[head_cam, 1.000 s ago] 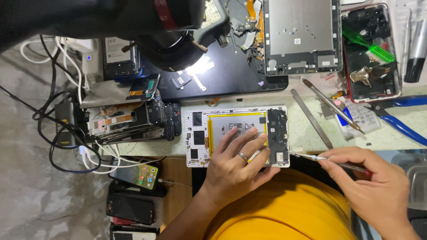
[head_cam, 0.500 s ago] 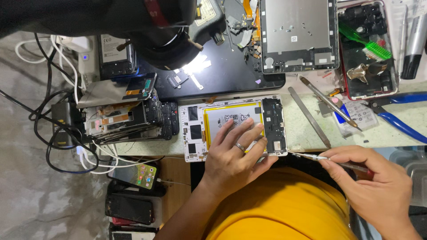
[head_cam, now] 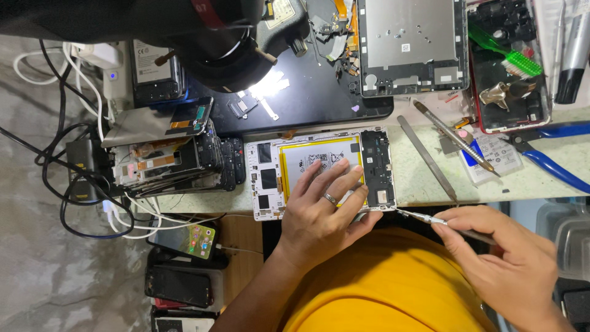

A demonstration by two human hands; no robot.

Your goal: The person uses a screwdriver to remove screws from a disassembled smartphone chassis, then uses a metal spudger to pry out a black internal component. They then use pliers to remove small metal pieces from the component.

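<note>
White opened tablet (head_cam: 319, 172) shows yellow-edged battery (head_cam: 316, 161) inside.

I see even, bright light, with hard glare on the black mat (head_cam: 319, 98) above my left hand (head_cam: 322, 215). The dark lamp head (head_cam: 209, 43) beyond it looks blurred; elsewhere is sharp.

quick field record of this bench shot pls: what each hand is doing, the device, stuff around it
left hand: left hand lies flat on the opened tablet, fingers over its battery
right hand: right hand grips a thin screwdriver, tip at the tablet's lower right corner
device: back cover off, boards exposed, at the bench edge
nearby: tweezers, metal spudger, blue-handled pliers, green brush, grey back panel, stack of phone parts
</note>
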